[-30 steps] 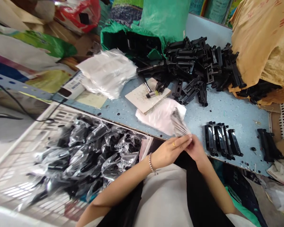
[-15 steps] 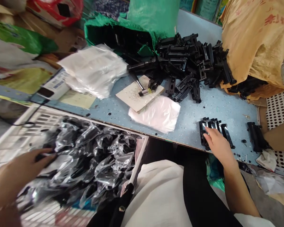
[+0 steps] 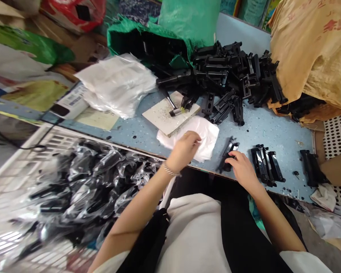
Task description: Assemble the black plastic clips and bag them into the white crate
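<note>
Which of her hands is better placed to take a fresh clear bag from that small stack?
Left. The left hand already rests on the stack of clear bags, while the right hand is busy on a black plastic part beside it.

A speckled blue table (image 3: 261, 129) is loaded with a heap of black plastic parts (image 3: 230, 79) at the back. A white board (image 3: 170, 113), stacks of clear bags (image 3: 119, 87) and a short row of black parts (image 3: 265, 165) are laid nearer the front edge.
</note>
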Available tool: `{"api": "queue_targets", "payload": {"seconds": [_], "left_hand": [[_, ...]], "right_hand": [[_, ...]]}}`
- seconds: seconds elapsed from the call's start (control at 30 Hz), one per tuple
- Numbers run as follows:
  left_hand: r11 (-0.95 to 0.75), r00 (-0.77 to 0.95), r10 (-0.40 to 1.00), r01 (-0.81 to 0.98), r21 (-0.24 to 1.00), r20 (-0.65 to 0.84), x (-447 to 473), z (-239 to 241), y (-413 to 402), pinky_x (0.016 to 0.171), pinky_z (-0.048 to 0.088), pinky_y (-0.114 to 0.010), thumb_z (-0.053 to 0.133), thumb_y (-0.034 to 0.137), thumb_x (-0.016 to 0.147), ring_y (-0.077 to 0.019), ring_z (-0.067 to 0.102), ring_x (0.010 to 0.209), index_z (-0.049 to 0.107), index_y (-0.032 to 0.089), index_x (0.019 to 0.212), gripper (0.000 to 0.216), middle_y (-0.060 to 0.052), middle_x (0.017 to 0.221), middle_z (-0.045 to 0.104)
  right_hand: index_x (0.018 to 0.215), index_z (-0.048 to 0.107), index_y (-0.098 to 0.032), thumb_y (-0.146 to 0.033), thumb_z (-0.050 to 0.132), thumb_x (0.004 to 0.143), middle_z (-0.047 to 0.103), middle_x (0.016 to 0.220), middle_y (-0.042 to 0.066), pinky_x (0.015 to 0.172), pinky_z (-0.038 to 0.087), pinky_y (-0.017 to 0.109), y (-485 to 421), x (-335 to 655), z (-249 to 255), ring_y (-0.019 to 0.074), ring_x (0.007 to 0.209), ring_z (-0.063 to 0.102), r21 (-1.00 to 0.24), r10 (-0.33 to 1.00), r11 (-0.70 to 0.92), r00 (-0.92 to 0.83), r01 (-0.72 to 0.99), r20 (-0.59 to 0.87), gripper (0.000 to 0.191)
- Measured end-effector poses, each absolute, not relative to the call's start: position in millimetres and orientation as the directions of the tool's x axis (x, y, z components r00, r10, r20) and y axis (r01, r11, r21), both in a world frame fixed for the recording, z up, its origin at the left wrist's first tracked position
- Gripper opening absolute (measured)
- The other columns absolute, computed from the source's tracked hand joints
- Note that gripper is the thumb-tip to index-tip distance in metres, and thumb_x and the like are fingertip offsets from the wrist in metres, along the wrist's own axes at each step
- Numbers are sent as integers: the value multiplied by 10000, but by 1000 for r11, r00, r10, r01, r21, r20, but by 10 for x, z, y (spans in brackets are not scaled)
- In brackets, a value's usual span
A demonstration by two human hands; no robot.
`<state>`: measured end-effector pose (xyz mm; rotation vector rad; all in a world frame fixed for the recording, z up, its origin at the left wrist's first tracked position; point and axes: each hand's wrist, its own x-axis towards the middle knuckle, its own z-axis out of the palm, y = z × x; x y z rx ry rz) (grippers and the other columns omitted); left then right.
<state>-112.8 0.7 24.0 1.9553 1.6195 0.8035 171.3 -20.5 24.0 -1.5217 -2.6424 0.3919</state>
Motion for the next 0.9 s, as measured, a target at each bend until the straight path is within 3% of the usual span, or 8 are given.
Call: {"api": "queue_targets", "payload": {"seconds": [0.13,0.2,0.27,0.4,0.5,0.6,0.7,0.9], "left_hand": [[-182,105,978,856,484,181,-697,-109,239,834,585,-437,628,187,906,-320,648,1038,668,141,889,63,-185,1105,678],[-187,106,979,815,549,176,-751,-201,277,835,583,-412,550,140,928,-285,662,994,676,150,843,152,-157,1057,696],[-194,111,980,711,676,165,-868,-228,291,847,582,-379,545,127,907,-233,676,931,664,168,760,194,-116,1006,708],[-141,17,988,521,842,155,-1015,-212,280,777,580,-329,642,144,806,-179,662,820,620,186,648,165,-59,879,696],[-121,1,991,475,872,136,-1002,-210,268,757,576,-329,676,187,810,-181,654,811,642,185,669,145,-60,877,687],[-118,33,993,499,858,117,-957,-210,279,801,576,-354,619,184,860,-193,666,849,687,179,730,146,-83,956,696],[-126,26,991,539,833,132,-945,-186,281,858,574,-365,600,169,874,-206,676,901,693,179,764,145,-84,949,699],[-299,97,940,693,656,326,-1071,-92,180,861,596,-391,517,93,920,-228,677,971,682,176,904,186,-125,1131,713]], "right_hand": [[1063,668,-221,-128,425,970,597,1388,119,1032,492,481,-323,1899,164,289,1262,545,-400,897,419,-441,815,41,277],[1134,605,-189,-325,555,969,567,1382,189,1040,476,534,-383,1854,110,342,1292,529,-396,953,301,-291,867,86,220],[1150,556,-159,-502,668,889,579,1308,238,1000,480,570,-416,1758,52,388,1231,560,-360,988,152,-132,920,80,445],[1210,531,-157,-451,661,845,651,1182,200,937,516,534,-364,1704,46,360,1081,652,-392,990,-126,93,911,-103,486],[1277,545,-185,-436,665,799,700,1156,150,921,544,488,-300,1792,150,304,1014,695,-681,952,-290,129,673,-278,553],[1249,602,-205,-503,669,761,748,1088,114,802,587,414,-304,1748,225,265,931,718,-890,880,-439,-144,124,-453,576],[1138,669,-195,-520,626,800,775,1022,112,686,586,355,-349,1541,161,228,812,715,-728,747,-643,-402,-237,-529,471],[1020,683,-185,-459,646,822,788,985,110,534,535,242,-376,1389,-110,142,662,644,-510,657,-753,-441,-415,-611,340]]}}
